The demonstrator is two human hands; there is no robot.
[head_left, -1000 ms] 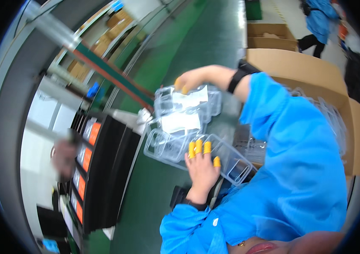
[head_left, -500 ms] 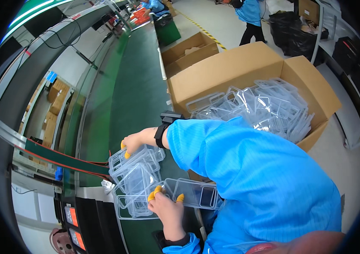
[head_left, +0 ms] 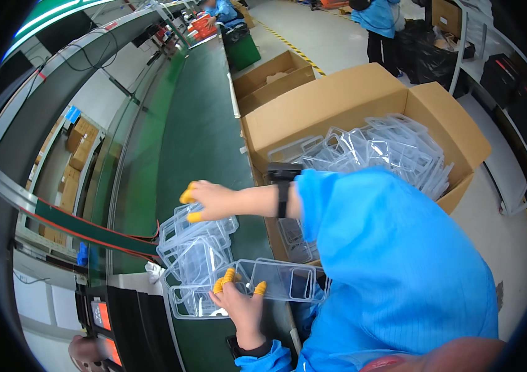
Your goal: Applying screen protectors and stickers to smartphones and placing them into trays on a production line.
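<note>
On the green belt [head_left: 195, 130], near the middle, lies a loose pile of clear trays [head_left: 195, 251]; the heap overlaps too much for an exact count, though at least four or five show. One more tray [head_left: 285, 280] lies apart at the right of the pile, long and flat, jutting over the belt's near edge.

Two hands work here, both with yellow finger cots. Right hand [head_left: 210, 200] reaches across from the right and rests on the far top of the pile, fingers bent over a tray's rim; whether it pinches the rim or only presses on it cannot be told. Left hand [head_left: 238, 304] comes up from the near edge, fingers spread, tips lying on the near edge of the pile and the left end of the long tray.

Right of the belt stands one big open carton [head_left: 338, 102] heaped with more clear trays. A smaller open carton [head_left: 269, 71] sits farther off. The blue sleeve [head_left: 393, 260] hides the big carton's near side. Black boxes [head_left: 133, 328] stand at near left. One person [head_left: 378, 18] stands far right.
</note>
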